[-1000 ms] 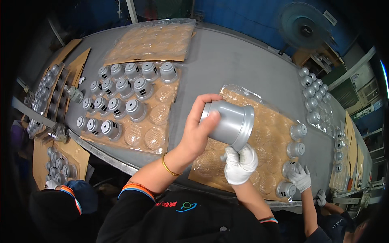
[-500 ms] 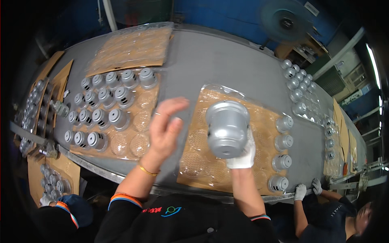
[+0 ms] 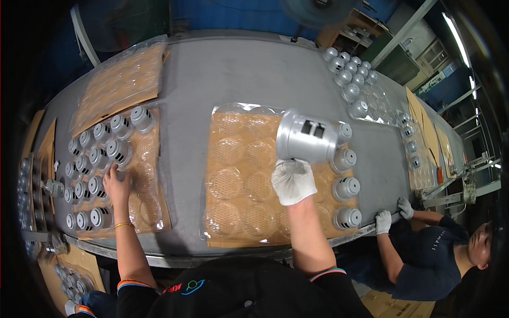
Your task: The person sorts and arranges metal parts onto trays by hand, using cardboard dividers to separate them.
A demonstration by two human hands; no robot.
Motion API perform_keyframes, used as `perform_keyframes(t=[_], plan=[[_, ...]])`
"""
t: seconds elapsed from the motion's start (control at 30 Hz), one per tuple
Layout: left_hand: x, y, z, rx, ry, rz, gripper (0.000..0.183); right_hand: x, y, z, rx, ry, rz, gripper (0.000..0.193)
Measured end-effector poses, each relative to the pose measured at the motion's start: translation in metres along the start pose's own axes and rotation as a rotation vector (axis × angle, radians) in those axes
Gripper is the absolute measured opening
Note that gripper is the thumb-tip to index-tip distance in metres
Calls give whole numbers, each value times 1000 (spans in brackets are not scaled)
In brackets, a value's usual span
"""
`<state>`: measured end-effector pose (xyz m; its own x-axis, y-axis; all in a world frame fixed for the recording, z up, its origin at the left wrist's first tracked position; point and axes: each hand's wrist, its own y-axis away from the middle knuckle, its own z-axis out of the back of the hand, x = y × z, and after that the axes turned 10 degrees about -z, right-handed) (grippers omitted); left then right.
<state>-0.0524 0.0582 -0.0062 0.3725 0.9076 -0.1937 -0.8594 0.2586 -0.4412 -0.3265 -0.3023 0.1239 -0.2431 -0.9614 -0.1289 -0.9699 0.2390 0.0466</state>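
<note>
A flared, silver, metallic cup is gripped by the white-gloved right hand; the bare left hand is half-curled, its hold unclear.

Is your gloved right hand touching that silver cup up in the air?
Touching: the head view shows the gloved right hand gripping the silver cup near its wide end.

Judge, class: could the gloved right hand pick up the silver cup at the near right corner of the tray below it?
Probably not as things stand: the right hand already holds another silver cup. The way across the plastic tray to the corner cup looks free, though.
</note>
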Motion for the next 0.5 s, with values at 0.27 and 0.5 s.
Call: perform_keyframes(t=[0.27,0.5], plan=[[10,-6,5,111,38,137,57,64,-8,34,-276,-138,280,20],[-119,-15,60,2,608,-201,42,13,-14,12,-283,-57,-28,21]])
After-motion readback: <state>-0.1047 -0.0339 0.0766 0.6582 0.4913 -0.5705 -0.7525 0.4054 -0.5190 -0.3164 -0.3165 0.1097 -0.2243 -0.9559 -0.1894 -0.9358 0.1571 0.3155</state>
